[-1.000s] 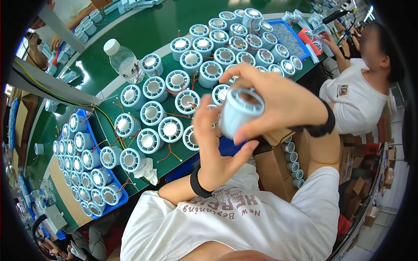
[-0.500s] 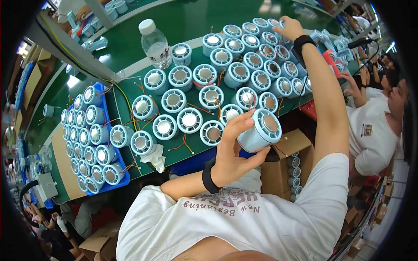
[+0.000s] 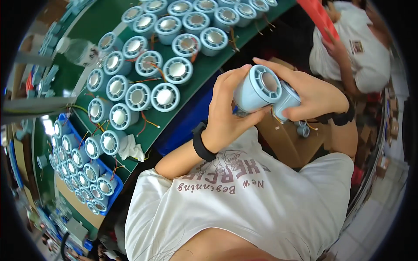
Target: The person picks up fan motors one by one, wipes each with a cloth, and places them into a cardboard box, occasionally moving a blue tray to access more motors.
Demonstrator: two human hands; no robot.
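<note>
My left hand [image 3: 224, 106] is wrapped round a light-blue cylindrical housing [image 3: 252, 95], its slotted rim and round metallic centre tilted up to the right. Close beside it, my right hand [image 3: 320, 95] grips a second light-blue housing [image 3: 288, 104], partly hidden behind the first and by my fingers. A thin wire with a light tip hangs below the pair. Both hands are in front of the table edge, above an open cardboard box [image 3: 283, 141]. Inside the box lies another light-blue housing [image 3: 303, 129] with wires.
Many similar housings [image 3: 165, 97] stand in rows on the green table [image 3: 183, 98]. More fill a blue tray [image 3: 114, 191] at the left. A clear bottle [image 3: 80, 52] and crumpled white tissue [image 3: 131, 149] are on the table. At upper right, a person [image 3: 352, 48] holds a red object [image 3: 320, 19].
My right hand has come back from the far rows of housings to beside my left hand, now with a housing in its grip. The head view has turned, so the table appears shifted up and left.
</note>
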